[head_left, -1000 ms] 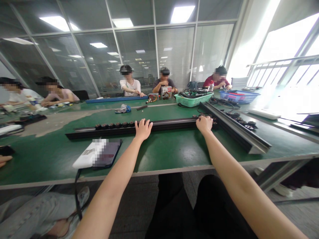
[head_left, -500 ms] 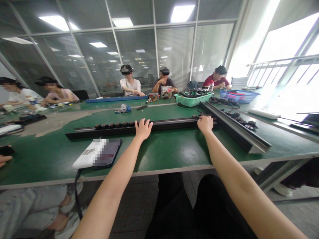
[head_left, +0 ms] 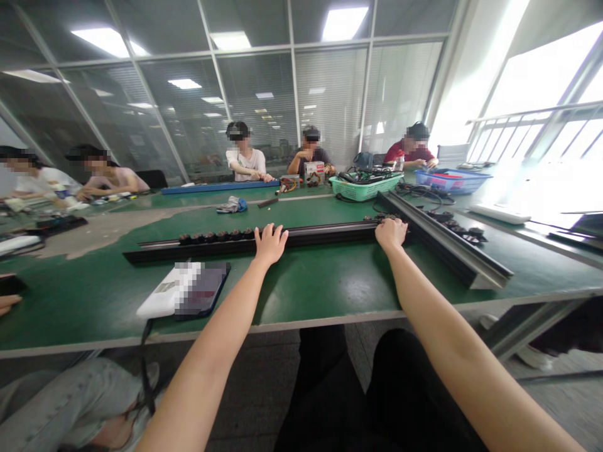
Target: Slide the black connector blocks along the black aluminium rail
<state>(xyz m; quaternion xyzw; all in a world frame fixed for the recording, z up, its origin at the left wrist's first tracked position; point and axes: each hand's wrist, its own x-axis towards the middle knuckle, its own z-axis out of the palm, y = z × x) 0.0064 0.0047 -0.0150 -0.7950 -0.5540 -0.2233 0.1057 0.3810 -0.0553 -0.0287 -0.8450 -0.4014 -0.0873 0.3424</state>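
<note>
A long black metal rail [head_left: 325, 236] lies across the green table in front of me, with a row of small dark round parts [head_left: 217, 236] along its left half. My left hand [head_left: 271, 243] rests on its middle, fingers spread over the top edge. Near the right end, my right hand [head_left: 391, 233] has its fingers curled over the same rail, beside more small dark parts [head_left: 374, 218]. What lies under those fingers is partly hidden. A second black and silver rail [head_left: 443, 242] runs at an angle just right of that hand.
A white device and dark phone [head_left: 205, 292] lie near the front edge, a cable hanging down. Further back are a glove [head_left: 233, 205], a green basket of cables [head_left: 365, 187] and a blue basket [head_left: 452, 182]. Several people sit around the table, one by a blue bar [head_left: 217, 188].
My right hand has shifted slightly to the right along the rail. My left hand stays in place. At lower left, a neighbour's leg has moved.
</note>
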